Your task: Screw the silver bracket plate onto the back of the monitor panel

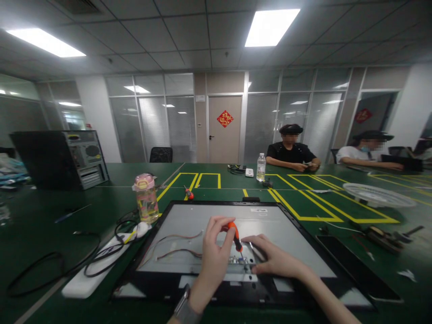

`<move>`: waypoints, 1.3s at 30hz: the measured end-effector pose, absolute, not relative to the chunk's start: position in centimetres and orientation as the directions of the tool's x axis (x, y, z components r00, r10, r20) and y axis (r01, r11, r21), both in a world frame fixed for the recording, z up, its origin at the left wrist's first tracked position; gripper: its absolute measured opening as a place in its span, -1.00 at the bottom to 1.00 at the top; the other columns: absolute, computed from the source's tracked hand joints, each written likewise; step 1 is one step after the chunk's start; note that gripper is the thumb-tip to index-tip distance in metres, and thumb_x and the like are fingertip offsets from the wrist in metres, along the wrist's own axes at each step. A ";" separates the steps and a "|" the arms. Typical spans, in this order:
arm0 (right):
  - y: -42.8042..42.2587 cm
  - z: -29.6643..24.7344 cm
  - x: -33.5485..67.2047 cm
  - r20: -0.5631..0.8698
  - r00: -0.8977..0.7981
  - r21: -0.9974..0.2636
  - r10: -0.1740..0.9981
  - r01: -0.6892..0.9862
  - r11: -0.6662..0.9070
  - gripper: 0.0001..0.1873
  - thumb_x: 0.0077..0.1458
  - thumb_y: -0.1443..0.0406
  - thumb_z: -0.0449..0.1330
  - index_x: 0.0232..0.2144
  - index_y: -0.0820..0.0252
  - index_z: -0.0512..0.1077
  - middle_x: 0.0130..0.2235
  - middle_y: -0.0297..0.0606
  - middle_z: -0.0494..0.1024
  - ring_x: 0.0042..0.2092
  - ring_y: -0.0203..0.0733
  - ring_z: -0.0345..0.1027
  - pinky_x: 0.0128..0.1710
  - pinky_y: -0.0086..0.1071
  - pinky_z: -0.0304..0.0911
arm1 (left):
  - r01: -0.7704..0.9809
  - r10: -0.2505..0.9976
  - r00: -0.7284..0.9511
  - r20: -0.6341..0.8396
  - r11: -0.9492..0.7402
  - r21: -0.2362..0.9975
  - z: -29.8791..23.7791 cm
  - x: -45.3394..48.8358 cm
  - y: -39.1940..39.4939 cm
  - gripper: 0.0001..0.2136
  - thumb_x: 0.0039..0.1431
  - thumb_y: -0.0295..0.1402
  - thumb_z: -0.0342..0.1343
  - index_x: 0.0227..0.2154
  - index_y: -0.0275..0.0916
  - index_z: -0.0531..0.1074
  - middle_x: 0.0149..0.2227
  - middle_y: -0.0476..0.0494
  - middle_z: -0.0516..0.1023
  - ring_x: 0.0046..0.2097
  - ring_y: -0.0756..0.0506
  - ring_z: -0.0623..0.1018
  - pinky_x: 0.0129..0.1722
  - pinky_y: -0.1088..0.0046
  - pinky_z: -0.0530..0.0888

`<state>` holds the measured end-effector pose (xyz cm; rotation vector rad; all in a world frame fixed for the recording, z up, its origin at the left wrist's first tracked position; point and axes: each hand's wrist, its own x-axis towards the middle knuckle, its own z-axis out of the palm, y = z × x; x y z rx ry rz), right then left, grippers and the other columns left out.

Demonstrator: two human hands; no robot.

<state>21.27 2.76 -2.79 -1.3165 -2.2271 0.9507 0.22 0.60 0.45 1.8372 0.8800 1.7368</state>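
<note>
A monitor panel [270, 220] lies face down on the green table, its grey metal back up inside a black frame. My left hand [213, 256] is closed around the top of an orange and black screwdriver [235, 236], whose tip points down at a small circuit board [238, 261] near the panel's front edge. My right hand [275, 261] rests on the panel beside the board, fingers pinched at the screwdriver tip. Thin coloured wires [175, 245] run left from the board across the metal back.
A pink-lidded bottle [146, 198] and black cables [101, 256] lie left of the panel. An open computer case [67, 157] stands far left. A fan grille [378, 194] and tools [384, 236] lie right. Two people sit at the far side, near a water bottle [261, 167].
</note>
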 end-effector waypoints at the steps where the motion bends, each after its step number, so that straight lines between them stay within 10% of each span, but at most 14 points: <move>1: 2.8 -2.8 21.3 -0.013 -0.488 -0.716 0.873 0.613 0.333 -0.19 -0.21 0.32 0.32 0.16 0.13 0.24 0.06 -0.16 0.30 0.14 0.01 0.13 0.21 -0.23 -0.01 | 0.141 0.711 -0.023 0.703 -0.694 0.706 0.5 0.2 0.6 -0.86 0.20 -0.36 0.06 -0.24 -0.23 0.48 -0.24 -0.13 0.44 -0.19 -0.08 0.47 -0.19 0.41 0.41; 14: 2.9 -3.0 21.3 -0.005 -0.476 -0.708 0.879 0.623 0.333 -0.21 -0.21 0.32 0.31 0.15 0.12 0.26 0.02 -0.18 0.31 0.09 0.00 0.18 0.17 -0.25 0.05 | 0.144 0.767 -0.003 0.642 -0.635 0.759 0.5 0.3 0.2 -0.73 0.27 -0.27 -0.04 -0.39 -0.23 0.53 -0.38 -0.06 0.36 -0.31 -0.06 0.45 -0.28 0.43 0.38; 22: 3.0 -3.2 21.4 0.002 -0.487 -0.714 0.874 0.611 0.342 -0.19 -0.21 0.30 0.32 0.16 0.12 0.25 0.05 -0.17 0.31 0.13 0.02 0.15 0.20 -0.22 0.00 | 0.100 0.740 0.143 0.657 -0.671 0.734 0.8 -0.4 -0.4 -0.64 0.33 -0.31 -0.24 -0.09 -0.23 0.46 -0.26 -0.14 0.40 -0.21 -0.11 0.43 -0.19 0.36 0.36; 31: 2.8 -2.7 21.2 -0.007 -0.493 -0.721 0.870 0.605 0.337 -0.20 -0.20 0.28 0.33 0.16 0.16 0.24 0.08 -0.14 0.28 0.15 0.00 0.13 0.22 -0.25 -0.02 | 0.173 0.714 0.012 0.700 -0.691 0.702 0.3 0.2 0.5 -0.85 0.16 -0.33 0.12 -0.25 -0.18 0.54 -0.36 -0.05 0.37 -0.31 -0.06 0.44 -0.24 0.41 0.41; 39: 2.7 -2.8 21.3 -0.008 -0.486 -0.717 0.874 0.612 0.334 -0.19 -0.20 0.29 0.33 0.16 0.07 0.24 0.08 -0.17 0.29 0.14 0.00 0.13 0.22 -0.21 -0.02 | 0.119 0.725 0.062 0.686 -0.688 0.716 0.5 -0.1 0.3 -0.73 0.29 -0.31 -0.04 -0.06 -0.20 0.49 -0.21 -0.17 0.44 -0.19 -0.09 0.47 -0.17 0.39 0.43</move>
